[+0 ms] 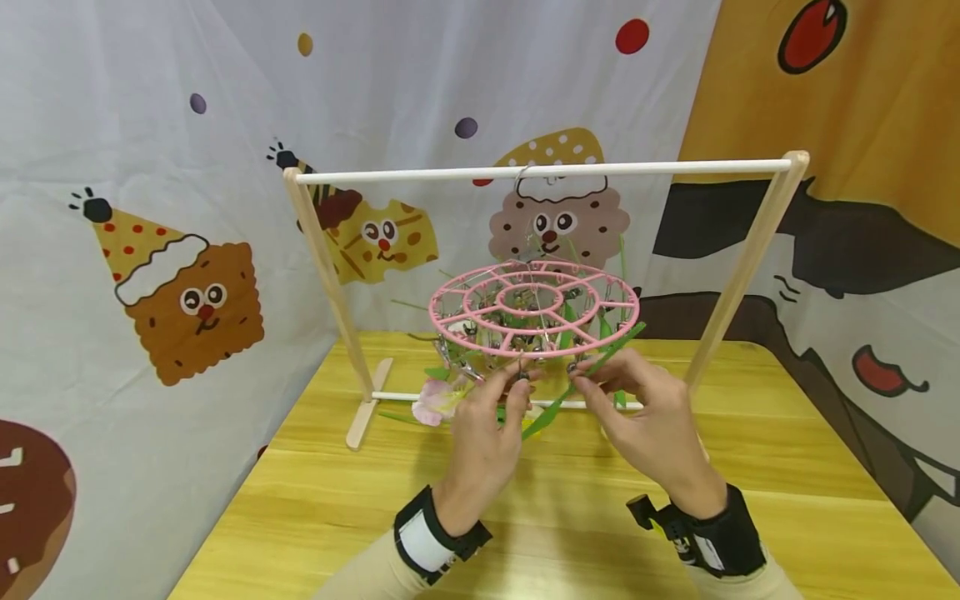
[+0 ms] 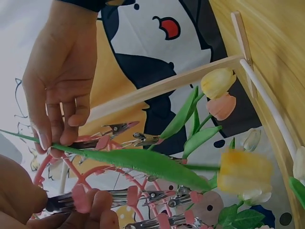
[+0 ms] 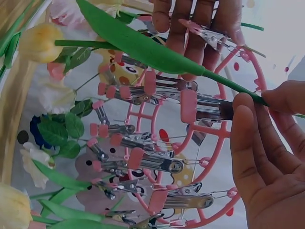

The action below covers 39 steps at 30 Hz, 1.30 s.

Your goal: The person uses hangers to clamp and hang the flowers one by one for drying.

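Note:
My right hand pinches the green stem of a yellow tulip between thumb and fingers. Its long leaf slants across the right wrist view, and the bloom points down towards the table. A metal clip with pink tips sits right at those same fingertips. With thumb and fingers, my left hand grips another pink-tipped clip at the near rim. Both clips hang from a pink round hanger just above the hands.
A wooden stand with a white top bar carries the hanger over the wooden table. Several more clips hold artificial flowers, among them a pink tulip and a white flower. A cartoon-printed curtain surrounds the table.

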Motion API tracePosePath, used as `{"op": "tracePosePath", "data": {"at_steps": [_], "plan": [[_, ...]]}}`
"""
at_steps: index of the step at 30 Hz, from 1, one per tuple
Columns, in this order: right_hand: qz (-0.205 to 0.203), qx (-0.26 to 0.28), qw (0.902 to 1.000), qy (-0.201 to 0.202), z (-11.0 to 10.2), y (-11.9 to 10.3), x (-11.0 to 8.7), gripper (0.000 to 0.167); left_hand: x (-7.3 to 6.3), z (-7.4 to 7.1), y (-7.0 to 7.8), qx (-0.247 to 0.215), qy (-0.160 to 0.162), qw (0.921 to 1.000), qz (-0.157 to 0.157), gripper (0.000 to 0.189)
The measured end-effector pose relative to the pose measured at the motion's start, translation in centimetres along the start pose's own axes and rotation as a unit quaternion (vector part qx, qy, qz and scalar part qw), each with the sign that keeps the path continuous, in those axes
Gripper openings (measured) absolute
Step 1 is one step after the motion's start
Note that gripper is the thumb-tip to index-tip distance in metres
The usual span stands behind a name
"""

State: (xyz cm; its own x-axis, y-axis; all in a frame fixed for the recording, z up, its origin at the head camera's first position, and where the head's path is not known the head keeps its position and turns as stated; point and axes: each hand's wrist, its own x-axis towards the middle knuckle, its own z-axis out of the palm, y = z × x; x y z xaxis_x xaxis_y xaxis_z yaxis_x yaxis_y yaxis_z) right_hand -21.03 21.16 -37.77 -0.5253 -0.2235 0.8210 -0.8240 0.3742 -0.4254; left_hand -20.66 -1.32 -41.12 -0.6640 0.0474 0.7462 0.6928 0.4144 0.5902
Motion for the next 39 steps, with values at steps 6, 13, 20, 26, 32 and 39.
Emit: {"op": "tracePosePath", "data": {"at_steps": [6,13,20,26,32,39], "plan": [[0.000,0.045,0.9990,-0.002,0.6,0.0,0.3,0.038,0.3,-0.6,0.0,-0.019,-0.015,0.9994,-0.025,0.027],[0.006,0.053,0.9986,-0.003,1.0,-0.2,0.2,0.038,0.5,-1.6,-0.1,-0.062,-0.039,0.9947,-0.072,0.024],[0.020,0.064,0.9976,-0.014,1.3,-0.3,0.1,0.037,0.7,-2.2,-0.4,-0.088,-0.033,0.9910,-0.095,0.024],[0.038,0.072,0.9963,-0.027,1.5,-0.5,0.0,0.036,0.9,-2.7,-0.5,-0.099,-0.025,0.9884,-0.112,0.016],[0.032,0.074,0.9963,-0.030,1.8,-0.6,-0.1,0.035,1.1,-2.8,-0.7,-0.106,-0.004,0.9880,-0.113,0.022],[0.053,0.073,0.9948,-0.047,1.8,-0.6,-0.1,0.031,1.4,-2.9,-0.9,-0.105,0.023,0.9897,-0.095,0.027]]}}
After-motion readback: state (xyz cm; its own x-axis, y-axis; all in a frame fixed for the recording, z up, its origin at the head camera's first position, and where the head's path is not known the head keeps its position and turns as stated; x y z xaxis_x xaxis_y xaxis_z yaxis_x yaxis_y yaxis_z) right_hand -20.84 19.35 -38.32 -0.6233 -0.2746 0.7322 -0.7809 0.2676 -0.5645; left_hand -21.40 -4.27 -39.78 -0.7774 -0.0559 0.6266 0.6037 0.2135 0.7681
